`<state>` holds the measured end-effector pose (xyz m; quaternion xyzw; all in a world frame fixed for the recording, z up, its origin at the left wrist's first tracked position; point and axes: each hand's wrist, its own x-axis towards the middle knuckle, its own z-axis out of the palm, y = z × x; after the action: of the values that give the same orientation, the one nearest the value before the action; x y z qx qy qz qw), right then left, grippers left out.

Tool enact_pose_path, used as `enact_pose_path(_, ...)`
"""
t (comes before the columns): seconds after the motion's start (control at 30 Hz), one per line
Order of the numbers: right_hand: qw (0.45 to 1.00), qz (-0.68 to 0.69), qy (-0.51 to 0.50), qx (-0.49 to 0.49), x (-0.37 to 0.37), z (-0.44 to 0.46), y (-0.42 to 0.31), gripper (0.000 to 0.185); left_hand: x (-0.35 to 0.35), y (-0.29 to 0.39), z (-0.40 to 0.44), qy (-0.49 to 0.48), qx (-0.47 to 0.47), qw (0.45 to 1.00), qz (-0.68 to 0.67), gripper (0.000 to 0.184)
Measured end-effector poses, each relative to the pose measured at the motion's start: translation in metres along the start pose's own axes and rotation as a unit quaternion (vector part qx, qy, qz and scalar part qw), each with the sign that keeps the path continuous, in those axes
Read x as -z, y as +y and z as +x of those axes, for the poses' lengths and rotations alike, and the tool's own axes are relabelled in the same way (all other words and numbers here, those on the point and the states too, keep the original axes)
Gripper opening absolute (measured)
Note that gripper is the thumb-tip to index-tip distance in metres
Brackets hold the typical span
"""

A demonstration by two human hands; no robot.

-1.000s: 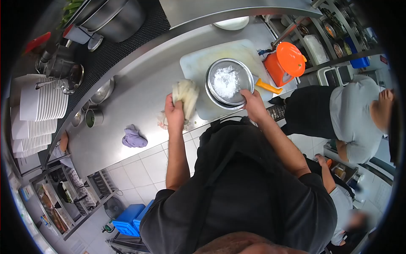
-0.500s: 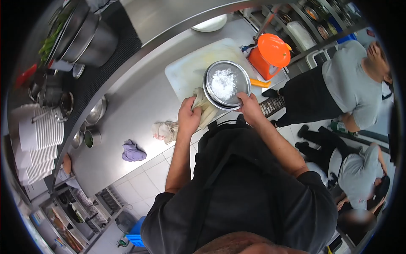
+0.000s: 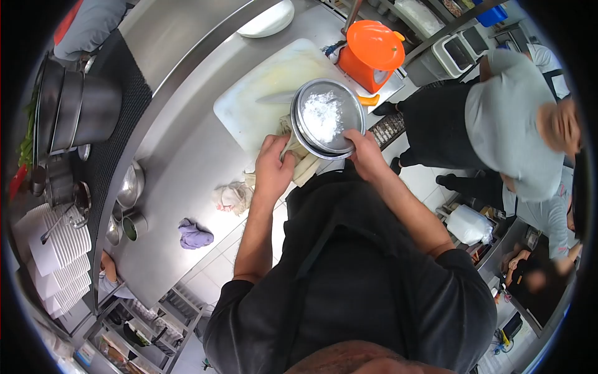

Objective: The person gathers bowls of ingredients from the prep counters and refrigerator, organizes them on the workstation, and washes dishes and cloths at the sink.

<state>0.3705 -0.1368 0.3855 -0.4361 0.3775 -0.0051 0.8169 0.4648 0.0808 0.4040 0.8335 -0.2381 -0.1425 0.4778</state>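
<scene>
A round metal bowl (image 3: 330, 118) with white powder in it is gripped at its lower right rim by my right hand (image 3: 366, 153). It appears stacked with another metal vessel, over the front right of a white cutting board (image 3: 252, 93). My left hand (image 3: 275, 167) is closed on a pale cloth (image 3: 305, 167) at the bowl's lower left side. Partly hidden behind the bowl lies a knife, its blade (image 3: 275, 98) on the board and its yellow handle (image 3: 369, 100) to the right.
An orange scale (image 3: 372, 53) stands beyond the board. On the steel counter are a crumpled cloth (image 3: 232, 198), a purple cloth (image 3: 195, 234) and metal bowls (image 3: 131, 185). Stacked white plates (image 3: 59, 249) sit at left. A person (image 3: 507, 118) stands at right, others farther off.
My left hand has brought the pale cloth rightward against the bowl's side. The bowl stays in my right hand. The view has turned, and the people at right appear in different positions.
</scene>
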Motion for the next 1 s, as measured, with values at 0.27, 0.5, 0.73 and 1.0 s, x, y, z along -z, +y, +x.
enact_pose_path(0.27,0.998,-0.013,-0.033,0.051,0.042,0.022,-0.073,0.036,-0.027,0.057,0.038,-0.048,0.009,0.996,-0.081,0.035)
enact_pose_path(0.5,0.988,0.024,-0.026,0.152,0.092,0.059,-0.162,0.036,-0.076,0.116,0.065,-0.046,0.081,0.969,-0.230,0.036)
enact_pose_path(0.73,0.970,-0.007,-0.012,0.245,0.161,0.115,-0.272,0.036,-0.124,0.193,0.100,0.016,0.151,0.938,-0.312,0.040)
enact_pose_path(1.0,0.957,0.057,0.105,0.265,0.211,0.116,-0.305,0.035,-0.142,0.178,0.158,-0.049,0.148,0.896,-0.416,0.042)
